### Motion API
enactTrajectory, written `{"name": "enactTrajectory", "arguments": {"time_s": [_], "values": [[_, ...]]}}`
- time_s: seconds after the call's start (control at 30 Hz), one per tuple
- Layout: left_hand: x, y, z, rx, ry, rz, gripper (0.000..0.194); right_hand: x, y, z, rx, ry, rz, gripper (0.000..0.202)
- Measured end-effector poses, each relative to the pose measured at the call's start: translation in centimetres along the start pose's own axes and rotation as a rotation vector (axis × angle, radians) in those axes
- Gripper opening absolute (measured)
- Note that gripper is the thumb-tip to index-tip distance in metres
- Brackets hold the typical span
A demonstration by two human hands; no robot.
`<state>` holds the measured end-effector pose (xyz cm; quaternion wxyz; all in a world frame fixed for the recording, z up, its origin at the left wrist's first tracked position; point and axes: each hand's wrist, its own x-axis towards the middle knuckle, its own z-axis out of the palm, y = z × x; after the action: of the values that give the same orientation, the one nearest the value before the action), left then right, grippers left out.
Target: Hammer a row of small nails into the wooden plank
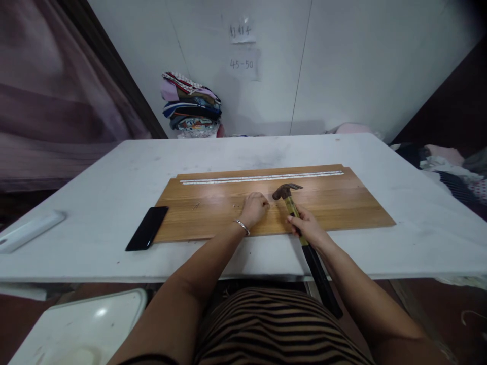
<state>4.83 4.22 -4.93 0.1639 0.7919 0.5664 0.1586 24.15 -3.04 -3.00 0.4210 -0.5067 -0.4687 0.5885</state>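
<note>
A brown wooden board (327, 203) lies on the white table. My left hand (254, 208) rests on its middle, fingers pinched together at something too small to make out. My right hand (306, 225) is wrapped round the handle of a hammer (284, 192), whose head is just right of my left fingertips, above the board. A few small nails (196, 205) lie on the board left of my left hand. Two thin white strips (262, 177) run along the board's far side.
A black phone (147, 228) overlaps the board's left edge. Farther left on the white table (95, 203) lies a white object (32, 230). Folded cloths (192, 106) are stacked behind the table. A white stool (95, 324) stands below at the left.
</note>
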Motion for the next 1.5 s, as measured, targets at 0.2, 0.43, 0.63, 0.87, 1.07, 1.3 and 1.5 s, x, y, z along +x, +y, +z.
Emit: {"name": "enactTrajectory", "arguments": {"time_s": [0.2, 0.43, 0.63, 0.87, 1.07, 1.3, 1.5], "values": [[-0.1, -0.3, 0.7, -0.057, 0.049, -0.011, 0.014, -0.1, -0.5, 0.4, -0.009, -0.029, 0.012, 0.027], [-0.2, -0.6, 1.1, -0.097, 0.074, -0.021, 0.012, -0.5, -0.7, 0.8, -0.035, -0.035, 0.037, 0.036], [-0.1, -0.8, 1.6, -0.096, 0.095, -0.035, 0.014, -0.5, -0.6, 1.1, -0.063, -0.065, 0.046, 0.04], [-0.2, -0.7, 1.6, -0.134, 0.099, -0.057, 0.013, -0.3, -0.7, 1.1, -0.063, -0.043, 0.021, 0.04], [-0.2, -0.7, 1.6, -0.109, 0.091, -0.052, 0.011, -0.2, -0.4, 1.1, -0.093, -0.061, 0.04, 0.049], [-0.2, -0.9, 1.8, -0.139, 0.105, -0.043, 0.011, -0.2, -0.5, 0.9, -0.107, -0.035, -0.002, 0.055], [-0.1, -0.9, 1.9, -0.114, 0.099, -0.033, 0.012, -0.2, 0.0, 0.8, -0.139, -0.07, 0.02, 0.056]]}}
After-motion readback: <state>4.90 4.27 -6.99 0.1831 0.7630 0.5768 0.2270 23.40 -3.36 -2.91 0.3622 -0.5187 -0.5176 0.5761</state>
